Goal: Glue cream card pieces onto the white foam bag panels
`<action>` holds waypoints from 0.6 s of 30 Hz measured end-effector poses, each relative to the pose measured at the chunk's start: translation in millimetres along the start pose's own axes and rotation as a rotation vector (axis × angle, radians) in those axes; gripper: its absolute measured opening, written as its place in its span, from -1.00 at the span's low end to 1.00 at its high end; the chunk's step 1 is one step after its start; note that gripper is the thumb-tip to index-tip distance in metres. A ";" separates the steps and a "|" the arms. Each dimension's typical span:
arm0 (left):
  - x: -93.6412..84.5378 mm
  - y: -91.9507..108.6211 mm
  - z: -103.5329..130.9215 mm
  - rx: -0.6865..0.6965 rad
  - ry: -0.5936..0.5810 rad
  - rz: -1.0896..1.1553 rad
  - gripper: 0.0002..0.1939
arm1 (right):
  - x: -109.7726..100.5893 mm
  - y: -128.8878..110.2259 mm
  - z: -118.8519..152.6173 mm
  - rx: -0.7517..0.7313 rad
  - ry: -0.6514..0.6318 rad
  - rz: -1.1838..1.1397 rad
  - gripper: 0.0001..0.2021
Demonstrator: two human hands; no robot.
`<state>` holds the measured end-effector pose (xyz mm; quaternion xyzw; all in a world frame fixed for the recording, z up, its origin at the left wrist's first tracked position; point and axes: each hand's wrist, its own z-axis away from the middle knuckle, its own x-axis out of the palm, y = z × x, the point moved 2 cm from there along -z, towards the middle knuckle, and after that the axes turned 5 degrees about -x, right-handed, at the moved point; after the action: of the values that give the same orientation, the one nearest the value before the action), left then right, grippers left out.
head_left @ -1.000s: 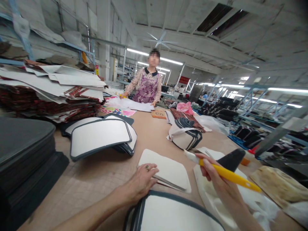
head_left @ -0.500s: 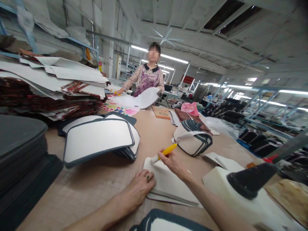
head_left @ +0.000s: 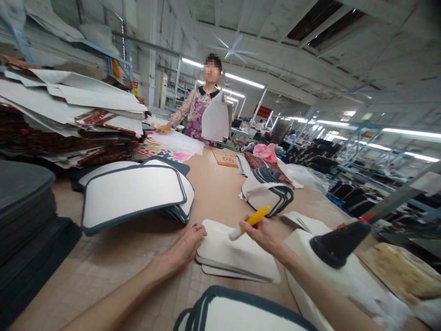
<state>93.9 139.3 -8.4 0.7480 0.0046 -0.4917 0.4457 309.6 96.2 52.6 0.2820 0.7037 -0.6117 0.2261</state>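
My right hand (head_left: 263, 232) is closed around a yellow-handled tool (head_left: 253, 221) whose thick pale end points down-left over a small stack of pale rounded panels (head_left: 237, 248). Whether that end touches the top panel is hard to tell. At the stack's upper left corner, my left hand (head_left: 189, 241), with a ring on one finger, has its fingers bent together at the edge; its thumb is hidden. Nearer to me lies a dark-rimmed white panel (head_left: 248, 317), partly out of view. More dark-rimmed white panels (head_left: 134, 195) lie piled beyond my left hand.
Another bundle of rimmed panels (head_left: 265, 195) stands behind my right hand. A black cone (head_left: 339, 243) tops a white object at right. Dark stacked pieces (head_left: 24, 216) rise at left. Across the table (head_left: 210, 184), a co-worker (head_left: 200, 110) holds a white sheet.
My left hand has slid from the top of the stack to its left corner edge. My right hand has shifted right with the tool. The co-worker has lifted the white sheet.
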 end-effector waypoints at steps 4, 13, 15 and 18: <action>-0.1 -4.0 -1.6 0.036 0.016 -0.079 -0.83 | 45.0 -25.6 -7.8 -0.062 -0.170 -0.084 -0.85; -5.6 -2.1 -4.2 0.020 0.045 -0.140 -0.77 | -49.8 12.4 52.3 0.089 0.085 0.008 -0.81; -16.5 22.6 7.2 0.019 0.093 -0.123 -0.73 | -66.2 -8.1 69.2 0.101 0.148 -0.026 -0.78; -23.5 76.9 49.5 0.201 0.096 -0.033 -0.69 | -80.5 -44.7 100.9 0.109 0.200 -0.177 -0.70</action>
<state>79.8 69.8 54.0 0.8115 -0.0111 -0.4604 0.3596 336.3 -17.3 123.7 0.2903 0.7104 -0.6355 0.0843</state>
